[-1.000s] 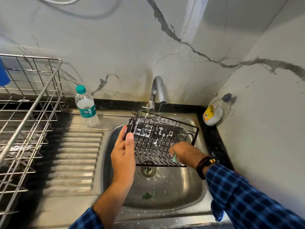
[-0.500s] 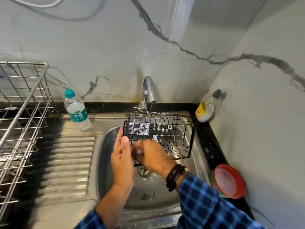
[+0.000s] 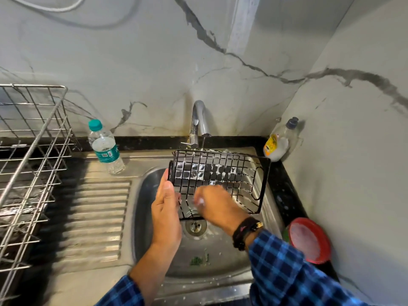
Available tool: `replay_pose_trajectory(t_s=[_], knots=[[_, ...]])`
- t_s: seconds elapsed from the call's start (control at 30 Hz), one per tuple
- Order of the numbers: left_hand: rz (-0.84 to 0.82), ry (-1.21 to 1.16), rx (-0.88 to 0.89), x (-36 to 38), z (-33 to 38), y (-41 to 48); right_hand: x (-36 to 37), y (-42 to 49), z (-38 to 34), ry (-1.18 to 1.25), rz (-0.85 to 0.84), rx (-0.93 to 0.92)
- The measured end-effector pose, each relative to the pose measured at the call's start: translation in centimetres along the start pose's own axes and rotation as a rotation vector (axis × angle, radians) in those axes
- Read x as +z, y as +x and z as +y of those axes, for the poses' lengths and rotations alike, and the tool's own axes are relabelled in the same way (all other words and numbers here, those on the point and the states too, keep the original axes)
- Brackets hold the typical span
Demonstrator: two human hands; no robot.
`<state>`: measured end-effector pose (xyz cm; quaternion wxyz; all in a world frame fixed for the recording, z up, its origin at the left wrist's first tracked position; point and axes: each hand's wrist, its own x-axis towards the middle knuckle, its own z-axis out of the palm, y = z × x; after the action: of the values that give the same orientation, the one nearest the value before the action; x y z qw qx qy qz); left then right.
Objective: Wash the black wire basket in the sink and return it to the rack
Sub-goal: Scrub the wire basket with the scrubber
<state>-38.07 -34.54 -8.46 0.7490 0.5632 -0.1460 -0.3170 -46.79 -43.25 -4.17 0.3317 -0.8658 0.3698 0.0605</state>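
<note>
The black wire basket (image 3: 223, 173), foamy with soap film across its mesh, hangs tilted over the steel sink (image 3: 145, 195) under the tap (image 3: 199, 120), from which a thin stream of water falls. My left hand (image 3: 166, 208) grips the basket's left end, thumb on the front. My right hand (image 3: 217, 204) is curled against the lower left of the mesh, blurred, with white foam at its fingertips; whatever it holds is hidden. The steel dish rack (image 3: 33, 155) stands at the left.
A water bottle (image 3: 106, 149) with a teal cap stands on the drainboard (image 3: 92, 219) behind the ribs. A dish soap bottle (image 3: 279, 142) leans in the back right corner. A red-rimmed tub (image 3: 309, 239) sits on the black counter at the right. Green scraps lie in the basin.
My right hand has moved from the basket's lower right to its lower left, next to my left hand. The basket has turned more level under the tap.
</note>
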Motion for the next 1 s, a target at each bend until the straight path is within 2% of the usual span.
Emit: replay_pose_trajectory(t_s=[0.1,0.2,0.27,0.37,0.43,0.5,0.6,0.67,0.77,0.83,0.9,0.93,1.0], knots=[[0.014,-0.038,-0.085,-0.4,-0.8,0.4,1.2,0.8,-1.7,0.025,-0.046,-0.092],[0.099,-0.099,-0.195,-0.8,-0.8,1.1,0.0,0.6,0.6,0.063,0.089,-0.021],[0.147,-0.149,-0.338,-1.5,-1.0,2.4,-1.6,-0.6,2.7,0.04,0.327,0.017],[0.102,-0.243,-0.571,-3.3,-1.9,3.6,-4.3,-2.8,5.8,0.019,0.862,0.049],[0.121,-0.257,-0.634,-3.9,-2.8,3.5,-5.7,-3.4,8.5,0.03,1.065,0.124],[0.153,-0.262,-0.667,-4.0,-3.1,3.0,-6.5,-3.1,10.9,0.276,1.004,0.29],[0.211,-0.341,-0.716,-3.8,-3.7,2.2,-5.5,-2.5,11.5,0.723,0.611,0.41],[0.215,-0.406,-0.72,-3.9,-4.0,1.5,-4.4,-2.6,11.1,0.796,0.459,0.399],[0.213,-0.395,-0.743,-4.0,-4.2,1.4,-3.7,-2.4,10.8,0.601,0.435,0.323],[0.147,-0.262,-0.768,-4.2,-4.3,1.5,-4.0,-2.1,10.7,0.436,0.451,0.312],[0.051,0.001,-0.804,-4.3,-4.0,1.4,-4.8,-1.9,9.8,0.31,0.498,0.269],[-0.001,0.217,-0.792,-4.4,-3.6,1.2,-5.3,-2.1,9.2,0.237,0.526,0.22],[-0.001,0.614,-0.612,-4.6,-3.1,1.3,-6.4,-2.3,7.9,0.046,0.572,0.086]])
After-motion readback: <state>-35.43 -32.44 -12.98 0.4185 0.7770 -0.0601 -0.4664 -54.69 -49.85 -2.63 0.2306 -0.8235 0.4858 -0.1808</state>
